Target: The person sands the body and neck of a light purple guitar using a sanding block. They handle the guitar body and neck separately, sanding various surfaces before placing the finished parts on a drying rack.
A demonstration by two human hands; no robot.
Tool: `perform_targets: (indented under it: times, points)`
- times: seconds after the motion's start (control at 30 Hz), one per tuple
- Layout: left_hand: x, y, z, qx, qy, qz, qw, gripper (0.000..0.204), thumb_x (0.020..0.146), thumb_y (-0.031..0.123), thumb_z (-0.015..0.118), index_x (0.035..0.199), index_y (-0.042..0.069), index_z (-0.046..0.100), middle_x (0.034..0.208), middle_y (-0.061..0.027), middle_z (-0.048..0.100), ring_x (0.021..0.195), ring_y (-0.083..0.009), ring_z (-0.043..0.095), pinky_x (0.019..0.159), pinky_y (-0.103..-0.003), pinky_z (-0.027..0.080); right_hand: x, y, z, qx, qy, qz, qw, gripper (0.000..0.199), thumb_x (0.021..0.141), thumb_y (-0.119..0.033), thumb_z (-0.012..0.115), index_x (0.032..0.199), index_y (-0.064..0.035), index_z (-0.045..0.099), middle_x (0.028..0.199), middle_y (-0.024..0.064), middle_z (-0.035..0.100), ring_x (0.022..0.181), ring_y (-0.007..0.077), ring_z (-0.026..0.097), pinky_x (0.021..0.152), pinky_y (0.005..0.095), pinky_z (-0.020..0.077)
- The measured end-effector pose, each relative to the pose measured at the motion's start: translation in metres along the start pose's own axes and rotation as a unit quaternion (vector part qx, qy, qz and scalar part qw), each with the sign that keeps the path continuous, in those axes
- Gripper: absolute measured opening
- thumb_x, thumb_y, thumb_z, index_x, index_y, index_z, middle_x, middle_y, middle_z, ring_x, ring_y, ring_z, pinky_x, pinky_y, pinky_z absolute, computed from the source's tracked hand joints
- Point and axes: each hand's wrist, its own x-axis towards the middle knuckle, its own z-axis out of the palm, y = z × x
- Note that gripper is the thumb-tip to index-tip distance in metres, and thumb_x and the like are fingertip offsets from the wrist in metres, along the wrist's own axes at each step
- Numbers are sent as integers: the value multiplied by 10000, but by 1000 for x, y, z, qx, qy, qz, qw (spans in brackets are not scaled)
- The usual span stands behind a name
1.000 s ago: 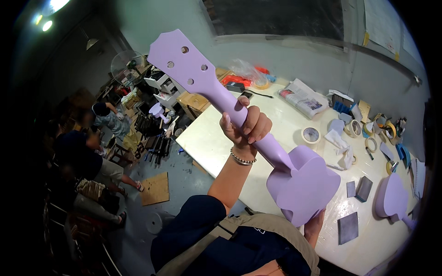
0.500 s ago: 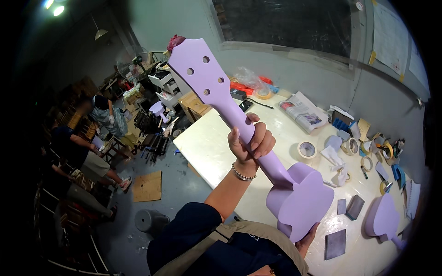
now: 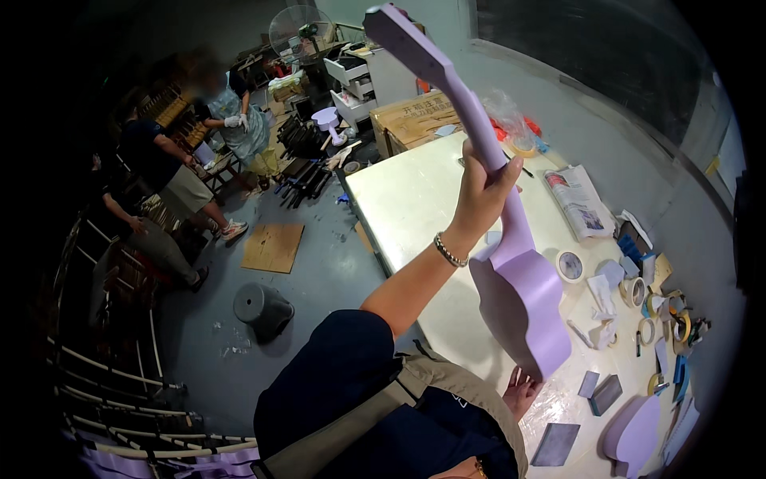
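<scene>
A stringless lilac ukulele (image 3: 533, 299) is held at a tilt above the table, headstock up and away, rounded body low and near. Its side is turned toward me. My left hand (image 3: 484, 195), with a beaded bracelet at the wrist, is closed around the neck. At the body's lower end my right hand (image 3: 520, 393) holds the edge with bent fingers, partly hidden by the body. Another lilac ukulele (image 3: 632, 435) lies on the table at the lower right. Close to my right hand are a grey flat pad (image 3: 554, 445) and a thicker grey block (image 3: 605, 394).
The white table (image 3: 407, 188) bears a folded newspaper (image 3: 576, 201), a tape roll (image 3: 570, 267), crumpled paper (image 3: 602, 307) and several more tape rolls. A cardboard box (image 3: 415, 124) stands beyond it. A grey stool (image 3: 263, 311) is on the floor. Several people (image 3: 171, 156) are at the left.
The ukulele has turned from its broad face to its side, and its headstock has swung up and right. Both hands stay on it. My view has shifted left.
</scene>
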Motion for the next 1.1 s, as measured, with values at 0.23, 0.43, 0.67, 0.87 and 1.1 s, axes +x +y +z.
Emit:
perform_targets:
  times: [0.23, 0.43, 0.67, 0.87, 1.1]
  points:
    - [42, 15, 4, 157, -288, 114, 938, 543, 766, 229, 649, 1157, -22, 367, 894, -208, 550, 781, -315, 609, 734, -375, 487, -13, -6, 21, -134, -154, 85, 975, 468, 966, -266, 536, 1316, 35, 455, 1281, 193, 534, 1151, 278, 550, 1028, 422, 419]
    - [0, -38, 53, 333, -606, 53, 720, 504, 743, 190, 652, 1165, 86, 398, 838, -173, 622, 827, -365, 621, 704, -430, 472, -26, -19, 3, -49, 149, -8, 988, 407, 967, -239, 542, 1239, 62, 505, 1119, 158, 575, 1008, 209, 567, 918, 333, 477]
    - [-111, -147, 44, 331, -795, -2, 509, 474, 731, 204, 640, 1125, 85, 405, 933, -175, 615, 840, -356, 614, 695, -438, 483, -67, -54, -18, -188, 462, -188, 846, 228, 944, -129, 569, 1078, 45, 629, 981, 94, 657, 892, 154, 632, 837, 276, 487]
    - [-174, -191, 42, 319, -855, 90, 399, 466, 725, 220, 662, 1102, 56, 445, 931, -156, 611, 866, -328, 608, 703, -420, 492, -84, -83, -43, -616, 449, -150, 630, 419, 722, -241, 776, 1097, -96, 657, 1175, 105, 598, 1098, 308, 506, 978, 394, 382]
    - [-167, -173, 58, 232, -808, 282, 463, 439, 694, 423, 745, 858, 64, 554, 781, -86, 530, 725, -242, 536, 587, -358, 415, -24, -110, -111, -812, 262, 95, 513, 1061, 515, -604, 804, 1436, -350, 342, 1471, 203, 288, 1391, 381, 207, 1102, 624, 96]
